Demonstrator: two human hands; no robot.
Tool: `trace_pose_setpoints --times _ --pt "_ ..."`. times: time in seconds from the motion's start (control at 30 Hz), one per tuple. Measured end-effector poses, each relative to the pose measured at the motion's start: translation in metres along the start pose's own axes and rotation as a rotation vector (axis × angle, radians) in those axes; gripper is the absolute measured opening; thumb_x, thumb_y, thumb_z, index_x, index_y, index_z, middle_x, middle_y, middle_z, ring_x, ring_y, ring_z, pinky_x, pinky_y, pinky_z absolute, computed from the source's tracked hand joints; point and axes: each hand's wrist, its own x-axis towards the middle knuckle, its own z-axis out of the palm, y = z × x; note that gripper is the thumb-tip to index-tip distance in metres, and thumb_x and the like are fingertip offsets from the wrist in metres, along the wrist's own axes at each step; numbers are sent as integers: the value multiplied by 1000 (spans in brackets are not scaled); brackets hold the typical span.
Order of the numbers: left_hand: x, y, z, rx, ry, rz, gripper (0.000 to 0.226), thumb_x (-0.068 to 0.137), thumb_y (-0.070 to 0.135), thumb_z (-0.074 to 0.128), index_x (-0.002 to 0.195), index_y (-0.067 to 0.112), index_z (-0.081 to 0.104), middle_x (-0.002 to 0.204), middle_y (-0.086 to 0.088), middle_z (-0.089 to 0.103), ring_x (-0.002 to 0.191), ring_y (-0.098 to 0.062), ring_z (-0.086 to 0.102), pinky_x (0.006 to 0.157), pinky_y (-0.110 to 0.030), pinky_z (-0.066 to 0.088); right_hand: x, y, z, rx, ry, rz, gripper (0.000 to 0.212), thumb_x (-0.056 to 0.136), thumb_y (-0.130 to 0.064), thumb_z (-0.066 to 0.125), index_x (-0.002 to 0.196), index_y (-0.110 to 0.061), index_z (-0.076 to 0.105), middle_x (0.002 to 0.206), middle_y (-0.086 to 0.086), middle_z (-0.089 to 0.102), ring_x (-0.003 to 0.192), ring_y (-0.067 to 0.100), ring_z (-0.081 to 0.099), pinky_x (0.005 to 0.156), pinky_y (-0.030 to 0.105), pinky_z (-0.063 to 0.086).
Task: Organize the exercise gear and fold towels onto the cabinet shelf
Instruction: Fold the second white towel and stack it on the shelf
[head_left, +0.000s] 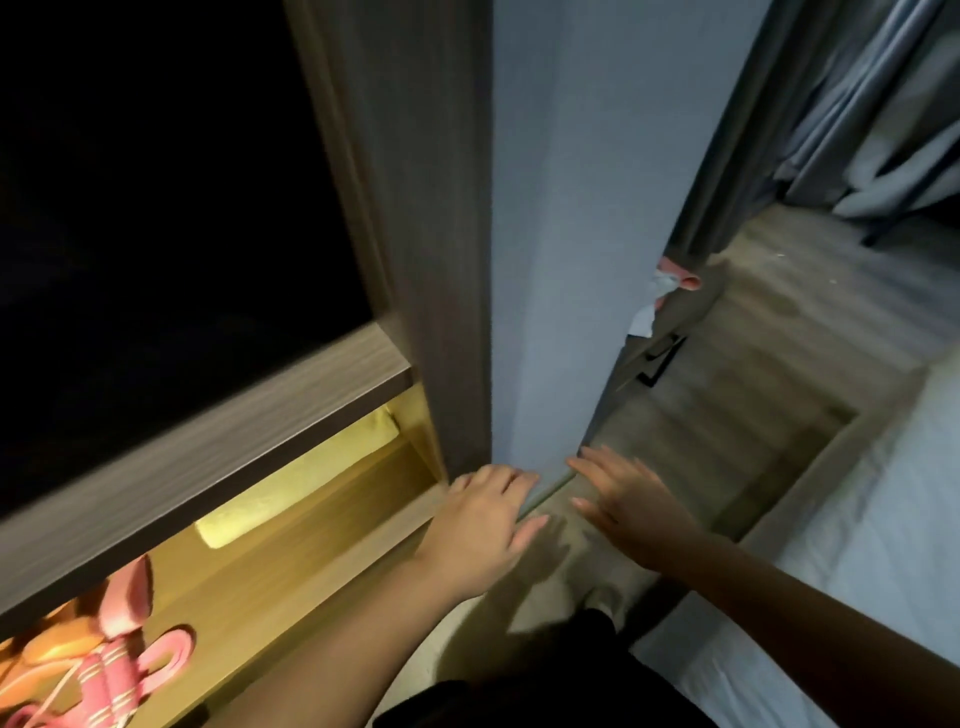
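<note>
Pink exercise gear (111, 665), with straps and loops, lies on the lit wooden cabinet shelf (322, 525) at the lower left. A pale folded towel (291, 488) sits further back on the same shelf. My left hand (483, 519) is spread open with its fingertips at the bottom edge of the pale cabinet door (561, 260). Just to its right, my right hand (628, 499) is open too, fingers straight, close beside the door's lower corner. Neither hand holds anything.
A grey wooden cabinet frame (426, 234) stands left of the door, with a dark compartment above the shelf. A bed with a white sheet (857, 519) lies at the right. Wooden floor (753, 389) and grey curtains (857, 104) are beyond. Pink and white items (670, 286) peek out behind the door.
</note>
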Motion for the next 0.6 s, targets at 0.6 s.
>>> trace_pose_setpoints --times 0.6 --pt "320 121 40 -58 -157 -8 57 101 47 36 152 22 26 158 -2 28 145 -20 23 116 -34 22 81 298 -113 55 -37 134 58 100 -55 30 151 -29 27 158 -1 26 146 17 18 117 43 15"
